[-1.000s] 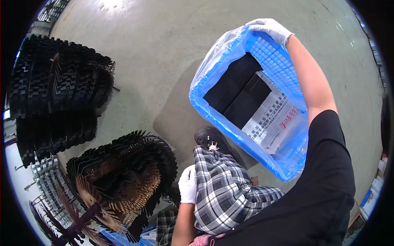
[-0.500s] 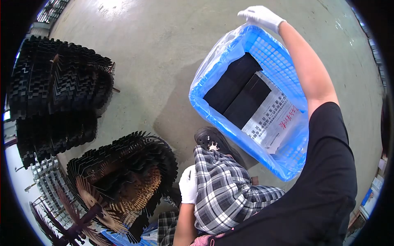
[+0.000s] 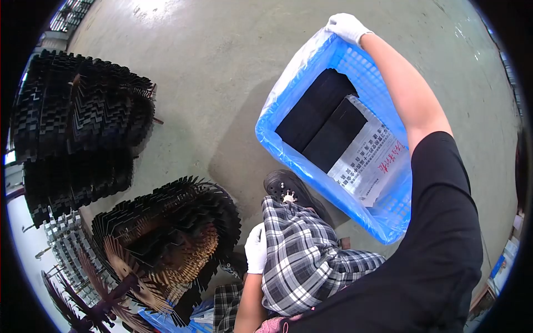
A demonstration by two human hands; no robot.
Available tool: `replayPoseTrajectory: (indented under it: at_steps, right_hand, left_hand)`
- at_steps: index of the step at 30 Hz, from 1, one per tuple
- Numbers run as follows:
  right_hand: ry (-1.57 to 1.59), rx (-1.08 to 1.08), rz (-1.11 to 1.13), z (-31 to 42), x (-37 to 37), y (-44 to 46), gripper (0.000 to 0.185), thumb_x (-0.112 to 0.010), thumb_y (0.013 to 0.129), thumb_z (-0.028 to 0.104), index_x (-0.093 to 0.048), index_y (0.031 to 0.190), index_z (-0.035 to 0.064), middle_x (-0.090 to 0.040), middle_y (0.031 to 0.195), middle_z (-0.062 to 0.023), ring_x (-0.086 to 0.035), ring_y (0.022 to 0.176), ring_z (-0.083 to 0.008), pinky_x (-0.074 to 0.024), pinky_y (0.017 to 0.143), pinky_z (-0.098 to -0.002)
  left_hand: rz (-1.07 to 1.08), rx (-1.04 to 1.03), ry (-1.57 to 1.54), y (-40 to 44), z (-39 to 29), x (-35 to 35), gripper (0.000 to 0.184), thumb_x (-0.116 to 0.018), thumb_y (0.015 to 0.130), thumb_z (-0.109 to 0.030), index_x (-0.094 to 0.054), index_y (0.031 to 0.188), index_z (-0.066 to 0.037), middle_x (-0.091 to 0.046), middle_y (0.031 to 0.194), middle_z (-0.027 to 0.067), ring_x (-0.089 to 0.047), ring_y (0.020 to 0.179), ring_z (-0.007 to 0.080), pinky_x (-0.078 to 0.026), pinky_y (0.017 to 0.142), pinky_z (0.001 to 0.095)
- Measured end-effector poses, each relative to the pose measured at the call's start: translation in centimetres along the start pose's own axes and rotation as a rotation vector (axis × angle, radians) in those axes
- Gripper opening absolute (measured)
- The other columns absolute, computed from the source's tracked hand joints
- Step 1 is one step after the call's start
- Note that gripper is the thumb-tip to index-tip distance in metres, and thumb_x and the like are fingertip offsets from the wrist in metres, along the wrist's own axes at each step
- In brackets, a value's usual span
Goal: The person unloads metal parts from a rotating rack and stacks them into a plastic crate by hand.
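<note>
My right hand [image 3: 347, 29], in a white glove, is at the far corner of a blue plastic basket [image 3: 363, 75]. Its fingers are closed over the rim, on the clear plastic bag [image 3: 297, 64] that lines the basket. Inside lie dark flat stacks [image 3: 316, 105] in two blocks, beside a printed newspaper sheet [image 3: 369, 161]. My left hand [image 3: 255, 250], also gloved in white, rests against the side of my knee in plaid trousers [image 3: 300, 255]. Its fingers lie along the cloth, partly hidden, and no object shows in it.
Racks of black, comb-like metal pieces [image 3: 83, 111] stand at the left. A nearer round rack [image 3: 166, 238] with black and brassy pieces is close to my left hand. Silvery pieces [image 3: 69, 238] hang behind it. My dark clog [image 3: 283, 186] is beside the basket on the concrete floor [image 3: 222, 72].
My right hand has come down from just above the far corner onto the rim and closed on the liner there. The liner's far left edge has shifted. My left hand stays at the knee.
</note>
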State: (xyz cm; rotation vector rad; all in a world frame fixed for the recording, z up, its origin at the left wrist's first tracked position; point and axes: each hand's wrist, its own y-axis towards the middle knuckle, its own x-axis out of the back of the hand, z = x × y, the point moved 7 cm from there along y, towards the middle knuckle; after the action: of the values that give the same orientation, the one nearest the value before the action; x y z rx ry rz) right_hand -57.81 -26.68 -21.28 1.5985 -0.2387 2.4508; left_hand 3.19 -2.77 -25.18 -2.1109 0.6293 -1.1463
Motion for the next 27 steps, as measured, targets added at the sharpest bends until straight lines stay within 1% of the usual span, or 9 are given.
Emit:
replayPoseTrajectory:
  at_steps: [4,6,7,10,11,13,16,21,27]
  right_hand:
    - [-0.195,-0.163,-0.205,0.6,1.8,-2.1,0.029,-0.061,0.091,0.032,-0.070,0.097,0.0048,-0.068,0.095,-0.0098,-0.063,0.086,-0.0268,-0.0509,0.082,-0.0366]
    - [-0.049,0.046,-1.010,2.5,5.5,-7.3,0.017,-0.065,0.090,0.018,-0.070,0.100,0.0054,-0.068,0.095,-0.0084,-0.063,0.081,-0.0245,-0.0515,0.076,-0.0340]
    - [-0.063,0.098,-1.022,4.6,5.3,-10.3,0.013,-0.066,0.088,0.005,-0.069,0.101,0.0052,-0.068,0.095,-0.0072,-0.063,0.078,-0.0229,-0.0512,0.073,-0.0308]
    - [0.254,0.056,-0.780,5.0,-0.7,-16.9,0.012,-0.063,0.090,0.007,-0.069,0.099,0.0033,-0.068,0.097,-0.0097,-0.063,0.079,-0.0241,-0.0508,0.076,-0.0313]
    - [0.161,-0.060,-0.686,3.2,-4.0,-18.5,0.016,-0.060,0.092,0.013,-0.069,0.099,0.0024,-0.069,0.098,-0.0115,-0.064,0.083,-0.0259,-0.0504,0.079,-0.0329]
    - [0.460,-0.608,-0.306,-1.9,-10.5,-21.3,0.023,-0.060,0.091,0.020,-0.070,0.100,0.0021,-0.071,0.098,-0.0114,-0.065,0.087,-0.0270,-0.0498,0.081,-0.0338]
    - [0.409,-0.874,-0.003,-7.7,-16.1,-21.5,0.030,-0.062,0.089,0.027,-0.071,0.103,0.0015,-0.072,0.098,-0.0107,-0.066,0.089,-0.0265,-0.0493,0.083,-0.0351]
    - [0.610,-0.956,-0.162,-7.8,-17.3,-19.4,0.034,-0.063,0.089,0.029,-0.071,0.104,0.0003,-0.072,0.098,-0.0104,-0.065,0.089,-0.0249,-0.0482,0.084,-0.0342]
    - [0.820,-1.080,-0.351,-8.3,-18.0,-20.0,0.038,-0.063,0.089,0.033,-0.072,0.104,-0.0012,-0.072,0.099,-0.0101,-0.065,0.088,-0.0228,-0.0469,0.084,-0.0329]
  left_hand:
    - [0.012,0.001,0.024,0.5,0.2,0.3,0.029,-0.056,0.094,-0.013,-0.066,0.120,-0.005,-0.069,0.117,0.0093,-0.065,0.104,0.0249,-0.048,0.092,0.0316]
    - [0.029,0.024,0.038,0.6,0.5,0.1,0.030,-0.056,0.094,-0.013,-0.065,0.121,-0.005,-0.069,0.118,0.0091,-0.064,0.106,0.0245,-0.048,0.093,0.0311]
    - [0.035,0.021,0.038,0.7,0.6,-0.1,0.030,-0.056,0.094,-0.013,-0.065,0.121,-0.005,-0.069,0.118,0.0091,-0.064,0.106,0.0245,-0.048,0.093,0.0311]
    - [0.054,0.101,0.049,1.0,1.5,-0.6,0.031,-0.055,0.095,-0.015,-0.064,0.123,-0.006,-0.068,0.120,0.0092,-0.063,0.108,0.0246,-0.047,0.094,0.0315]
    - [0.058,0.124,0.057,1.2,1.8,-0.8,0.032,-0.054,0.095,-0.016,-0.064,0.124,-0.006,-0.068,0.120,0.0092,-0.063,0.108,0.0246,-0.046,0.095,0.0316]
    - [0.066,0.051,-0.054,1.8,3.9,-1.8,0.033,-0.054,0.096,-0.017,-0.064,0.124,-0.006,-0.068,0.121,0.0093,-0.063,0.109,0.0248,-0.046,0.095,0.0319]
    - [0.079,-0.141,-0.416,2.5,6.5,-2.7,0.034,-0.052,0.096,-0.019,-0.064,0.126,-0.007,-0.067,0.122,0.0098,-0.062,0.111,0.0252,-0.045,0.096,0.0327]
    - [0.003,-0.218,-0.129,1.6,6.5,-2.5,0.037,-0.053,0.095,-0.023,-0.063,0.127,-0.007,-0.067,0.121,0.0108,-0.061,0.111,0.0265,-0.045,0.096,0.0336]
    - [0.100,-0.112,-0.177,2.2,6.1,-3.0,0.039,-0.055,0.094,-0.025,-0.062,0.128,-0.007,-0.067,0.121,0.0111,-0.062,0.110,0.0267,-0.045,0.096,0.0334]
